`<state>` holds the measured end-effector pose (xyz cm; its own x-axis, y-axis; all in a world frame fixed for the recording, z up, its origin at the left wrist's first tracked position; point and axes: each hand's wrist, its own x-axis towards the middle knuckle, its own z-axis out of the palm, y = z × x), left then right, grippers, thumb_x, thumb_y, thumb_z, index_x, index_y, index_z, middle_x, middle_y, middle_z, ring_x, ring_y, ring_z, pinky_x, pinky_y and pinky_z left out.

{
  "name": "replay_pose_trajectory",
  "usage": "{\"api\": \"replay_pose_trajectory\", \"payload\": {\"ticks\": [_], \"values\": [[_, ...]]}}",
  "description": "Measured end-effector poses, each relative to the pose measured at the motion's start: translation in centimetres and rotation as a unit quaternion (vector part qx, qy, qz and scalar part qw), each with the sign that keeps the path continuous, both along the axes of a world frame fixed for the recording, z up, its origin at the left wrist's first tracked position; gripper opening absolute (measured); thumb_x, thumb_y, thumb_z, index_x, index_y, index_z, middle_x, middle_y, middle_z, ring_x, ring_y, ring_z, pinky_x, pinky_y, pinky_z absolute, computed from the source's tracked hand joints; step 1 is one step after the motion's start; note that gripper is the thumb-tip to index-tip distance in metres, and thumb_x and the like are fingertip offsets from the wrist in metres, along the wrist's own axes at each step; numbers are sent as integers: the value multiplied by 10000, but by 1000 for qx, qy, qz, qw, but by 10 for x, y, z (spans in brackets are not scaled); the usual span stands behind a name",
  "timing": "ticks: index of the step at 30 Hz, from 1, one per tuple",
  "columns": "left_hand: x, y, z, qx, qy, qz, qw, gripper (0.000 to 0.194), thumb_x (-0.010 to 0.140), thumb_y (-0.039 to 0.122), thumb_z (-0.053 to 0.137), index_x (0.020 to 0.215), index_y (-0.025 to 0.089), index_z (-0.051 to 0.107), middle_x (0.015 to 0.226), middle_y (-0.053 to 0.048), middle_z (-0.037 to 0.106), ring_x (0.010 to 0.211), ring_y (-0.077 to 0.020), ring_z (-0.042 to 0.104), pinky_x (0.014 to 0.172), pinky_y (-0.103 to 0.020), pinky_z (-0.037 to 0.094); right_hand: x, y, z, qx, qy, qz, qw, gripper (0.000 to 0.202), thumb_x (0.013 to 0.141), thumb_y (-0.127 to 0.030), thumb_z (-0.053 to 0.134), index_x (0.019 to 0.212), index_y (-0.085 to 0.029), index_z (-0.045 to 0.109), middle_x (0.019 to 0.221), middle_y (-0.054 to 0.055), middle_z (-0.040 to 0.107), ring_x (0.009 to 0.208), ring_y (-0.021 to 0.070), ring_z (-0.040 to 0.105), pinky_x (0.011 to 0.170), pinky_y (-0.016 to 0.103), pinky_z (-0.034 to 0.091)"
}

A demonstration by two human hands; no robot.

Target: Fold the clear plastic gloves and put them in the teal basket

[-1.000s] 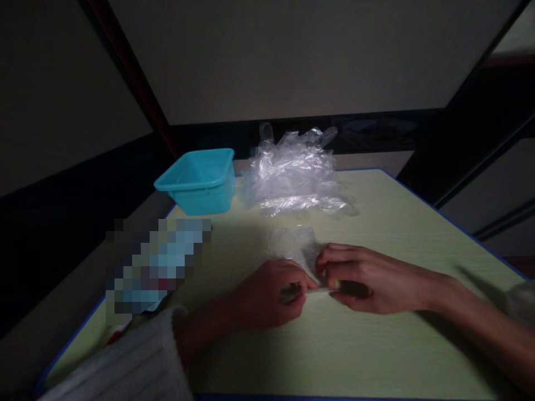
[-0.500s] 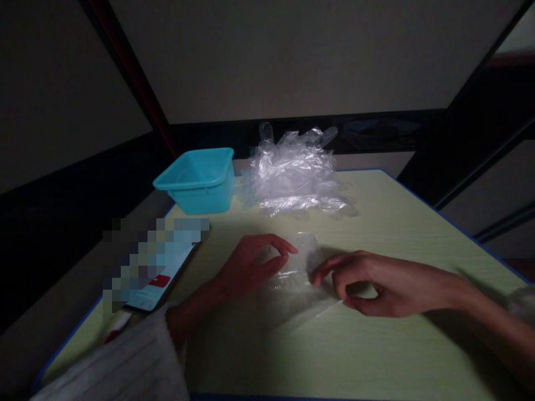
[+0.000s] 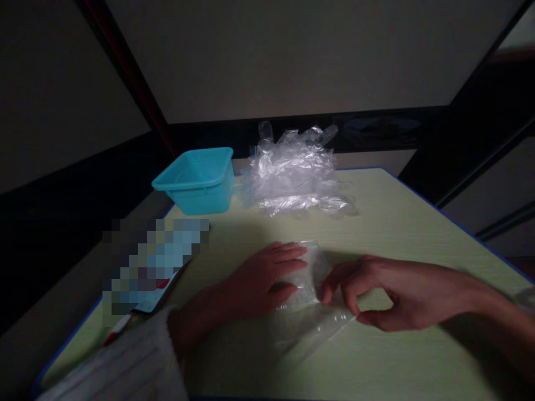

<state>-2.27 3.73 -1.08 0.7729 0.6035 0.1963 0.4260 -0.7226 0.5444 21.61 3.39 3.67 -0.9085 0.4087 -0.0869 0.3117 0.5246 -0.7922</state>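
A thin piece of clear plastic film (image 3: 307, 323) lies on the table in front of me, its near edge slightly lifted. My left hand (image 3: 267, 278) rests flat on its left part with fingers stretched out. At the film's right edge, my right hand (image 3: 376, 292) pinches a corner between thumb and finger, while other fingertips touch the plastic. Whether the film is a bag, a glove or a sheet I cannot tell. Behind it sits a heap of crumpled clear plastic pieces (image 3: 295, 172), some with rounded, finger-like ends, as on disposable gloves.
A turquoise plastic basket (image 3: 200, 195) stands at the back left of the pale table (image 3: 401, 223), which has a blue edge. A phone (image 3: 154, 298), partly pixelated, lies at the left. Beside it is a red and white pen-like item (image 3: 117, 328), partly covered by my sleeve.
My left hand has uncurled from a loose pinch and laid its fingers flat on the film. My right hand and the film have shifted slightly right and towards me.
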Motion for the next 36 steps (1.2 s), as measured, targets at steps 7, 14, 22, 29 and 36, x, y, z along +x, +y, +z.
{"api": "replay_pose_trajectory", "payload": {"ticks": [7, 14, 22, 29, 36], "values": [[1, -1, 2, -23, -47, 16, 998, 289, 790, 195, 566, 1067, 131, 618, 1297, -131, 515, 1214, -251, 447, 1028, -380, 327, 1, 1, 3, 28, 5, -28, 999, 111, 760, -56, 532, 791, -144, 593, 913, 61, 666, 855, 150, 614, 740, 265, 462], [5, -7, 11, -251, -176, 33, 951, 189, 844, 231, 500, 885, 119, 647, 845, -77, 693, 785, -164, 639, 738, -271, 483, -1, 1, 4, 45, 2, -48, 998, 88, 806, -121, 531, 838, -139, 611, 850, 41, 676, 781, 131, 619, 707, 240, 452], [8, -7, 12, -462, -251, 45, 850, 359, 755, 456, 619, 936, 147, 606, 805, -63, 687, 560, -122, 626, 577, -239, 469, -3, 3, 0, 60, 14, -82, 995, 145, 879, -215, 452, 814, -154, 566, 754, 28, 611, 685, 131, 562, 607, 240, 429], [5, -3, 18, -495, -241, 87, 830, 355, 711, 418, 661, 933, 156, 572, 650, -8, 656, 465, -102, 591, 458, -184, 401, -9, 8, -16, -30, 93, -168, 981, 178, 888, -280, 452, 755, -164, 478, 656, -19, 460, 593, 99, 443, 527, 212, 362], [-1, 6, 15, -479, -242, 125, 835, 394, 633, 300, 725, 930, 149, 516, 586, 25, 629, 473, -119, 598, 491, -220, 465, -15, 13, -31, -89, 137, -242, 956, 211, 888, -362, 464, 799, -172, 441, 608, -39, 460, 535, 85, 416, 479, 204, 325]]}}
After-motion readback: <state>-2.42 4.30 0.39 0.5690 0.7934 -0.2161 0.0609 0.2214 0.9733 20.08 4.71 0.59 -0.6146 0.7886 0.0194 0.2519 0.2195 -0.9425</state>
